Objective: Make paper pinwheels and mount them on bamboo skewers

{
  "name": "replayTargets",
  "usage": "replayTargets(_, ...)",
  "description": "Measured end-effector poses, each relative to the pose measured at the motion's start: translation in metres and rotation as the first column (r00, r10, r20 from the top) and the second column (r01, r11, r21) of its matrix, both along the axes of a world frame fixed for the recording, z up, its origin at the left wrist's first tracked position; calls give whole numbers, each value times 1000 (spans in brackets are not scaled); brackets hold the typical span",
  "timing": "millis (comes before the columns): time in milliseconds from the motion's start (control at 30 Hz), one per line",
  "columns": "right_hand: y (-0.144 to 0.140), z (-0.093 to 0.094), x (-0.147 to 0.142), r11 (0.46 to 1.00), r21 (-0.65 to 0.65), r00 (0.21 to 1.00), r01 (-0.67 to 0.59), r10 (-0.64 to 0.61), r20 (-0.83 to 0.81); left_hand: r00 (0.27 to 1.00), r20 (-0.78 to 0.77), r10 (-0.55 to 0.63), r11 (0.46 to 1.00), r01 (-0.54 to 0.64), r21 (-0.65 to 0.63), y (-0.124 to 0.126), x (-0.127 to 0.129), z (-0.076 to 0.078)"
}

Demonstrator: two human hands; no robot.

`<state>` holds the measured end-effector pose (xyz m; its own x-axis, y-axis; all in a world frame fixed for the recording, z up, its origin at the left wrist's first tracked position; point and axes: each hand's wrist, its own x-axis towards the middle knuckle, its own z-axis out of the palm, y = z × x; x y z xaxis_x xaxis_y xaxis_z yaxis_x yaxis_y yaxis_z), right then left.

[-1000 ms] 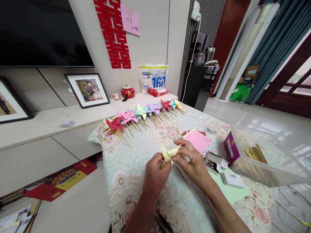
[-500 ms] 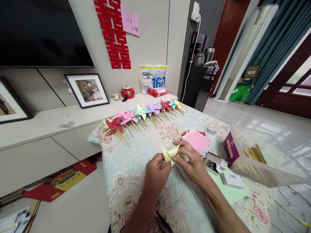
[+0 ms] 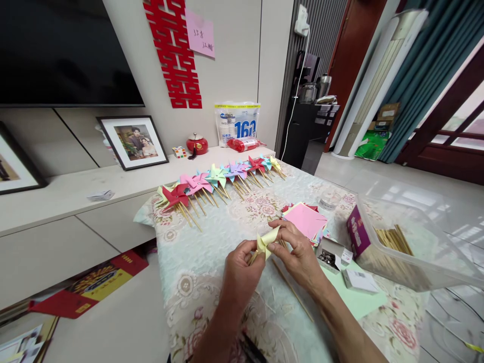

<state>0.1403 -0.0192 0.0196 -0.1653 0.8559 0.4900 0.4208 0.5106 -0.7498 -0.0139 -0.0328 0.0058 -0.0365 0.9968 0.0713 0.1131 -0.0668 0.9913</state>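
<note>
The pinwheel is matt yellow paper on a thin wooden stick. A floral cloth with a woven sheen covers the tabletop. The bin is clear glossy plastic, holding pale wooden sticks.

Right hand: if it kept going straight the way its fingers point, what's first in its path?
The right hand points left toward the left hand; it would likely meet the yellow pinwheel both hold, then that hand.
</note>
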Motion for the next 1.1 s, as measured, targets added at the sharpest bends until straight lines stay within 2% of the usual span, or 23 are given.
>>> replayTargets(300,0,-1,-1,1000,5,1000,-7,7,-4,998,-9,-69,997,68,-45,1,0,-9)
replayTargets(533,1,-3,1,999,-25,1000,-22,23,16,996,-55,-75,997,74,-23,-3,0,3)
replayTargets(667,2,-4,1,999,-26,1000,-22,22,6,991,-61,-121,992,119,-44,-7,1,10)
replayTargets(800,2,-4,0,1000,-22,1000,-5,5,-6,987,-141,-73,995,81,49,-7,1,12)
replayTargets(933,2,-6,-5,998,11,996,57,-56,-75,980,-199,8,995,12,100,-4,0,7)
replayTargets(1100,1,-13,-16,973,-25,959,230,-231,-167,997,-79,-12,1000,13,15,-1,-2,4)
